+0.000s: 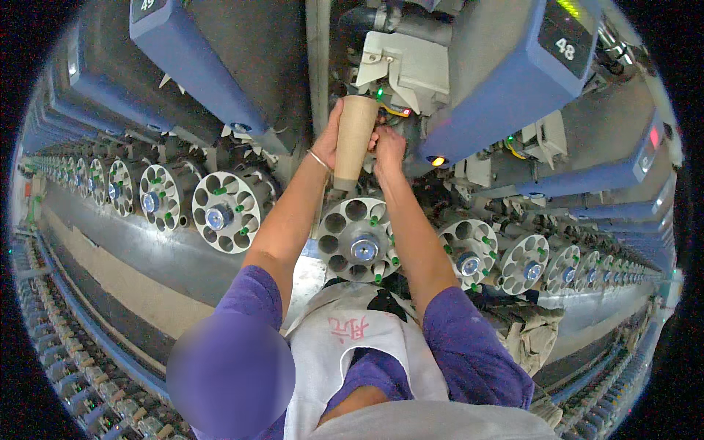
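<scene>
both hands are raised at the winding head: the left hand (330, 139) has its grip closed around the brown cardboard cone (355, 139) while the right hand (387, 147) pinches beside it, so a skewed seating could drop it onto the round bobbin magazine (358, 238).

Cone (355, 139) between hands, above round magazine (358, 239), below cradle (402, 70).

Both arms raised, left hand (330, 139) and right hand (387, 147) close together.
</scene>
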The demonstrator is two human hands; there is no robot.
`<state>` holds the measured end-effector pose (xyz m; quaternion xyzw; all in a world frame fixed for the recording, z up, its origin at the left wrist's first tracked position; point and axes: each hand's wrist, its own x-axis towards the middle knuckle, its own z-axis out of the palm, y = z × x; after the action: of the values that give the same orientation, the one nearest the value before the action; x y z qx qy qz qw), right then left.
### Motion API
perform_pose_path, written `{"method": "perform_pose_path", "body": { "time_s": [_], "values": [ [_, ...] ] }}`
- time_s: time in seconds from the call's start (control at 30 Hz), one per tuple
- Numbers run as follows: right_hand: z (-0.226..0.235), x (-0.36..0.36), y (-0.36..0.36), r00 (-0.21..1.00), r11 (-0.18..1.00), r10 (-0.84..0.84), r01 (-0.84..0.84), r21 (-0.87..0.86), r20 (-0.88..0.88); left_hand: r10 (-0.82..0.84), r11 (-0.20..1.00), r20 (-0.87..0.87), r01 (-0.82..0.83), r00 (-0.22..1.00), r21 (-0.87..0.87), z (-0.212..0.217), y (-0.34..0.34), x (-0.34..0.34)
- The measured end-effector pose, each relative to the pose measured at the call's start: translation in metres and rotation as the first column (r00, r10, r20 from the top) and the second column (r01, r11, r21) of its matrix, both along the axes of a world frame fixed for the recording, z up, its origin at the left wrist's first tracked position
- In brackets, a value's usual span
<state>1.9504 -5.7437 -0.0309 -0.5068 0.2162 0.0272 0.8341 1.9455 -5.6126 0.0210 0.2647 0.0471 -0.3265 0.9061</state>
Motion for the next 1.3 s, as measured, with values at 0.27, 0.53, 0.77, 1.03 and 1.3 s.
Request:
{"method": "perform_pose_path", "body": {
  "time_s": [0.27,0.53,0.77,1.03,1.3],
  "values": [
    [0.092,-0.084,-0.048,0.815,0.622,0.576,-0.385,-0.682,0.065,-0.048,0.433,0.733,-0.648,0.678,0.627,0.064,0.026,-0.063],
    [0.363,-0.043,-0.036,0.529,0.421,0.747,0.094,-0.902,0.403,0.233,0.803,0.818,-0.579,0.526,0.144,0.109,-0.022,-0.064],
    [0.424,0.02,-0.05,0.581,0.028,0.814,-0.033,-0.999,0.004,0.06,0.634,0.941,-0.741,0.333,0.221,0.167,0.005,-0.06],
    [0.559,0.101,-0.103,0.514,-0.695,0.581,0.717,0.055,0.631,-0.161,0.477,0.95,-0.821,0.269,0.313,0.223,0.01,-0.013],
    [0.602,0.165,-0.108,0.897,-0.964,0.211,0.257,-0.069,0.389,-0.623,-0.039,0.781,-0.999,0.045,0.027,0.361,-0.051,0.107]
  ]
}}
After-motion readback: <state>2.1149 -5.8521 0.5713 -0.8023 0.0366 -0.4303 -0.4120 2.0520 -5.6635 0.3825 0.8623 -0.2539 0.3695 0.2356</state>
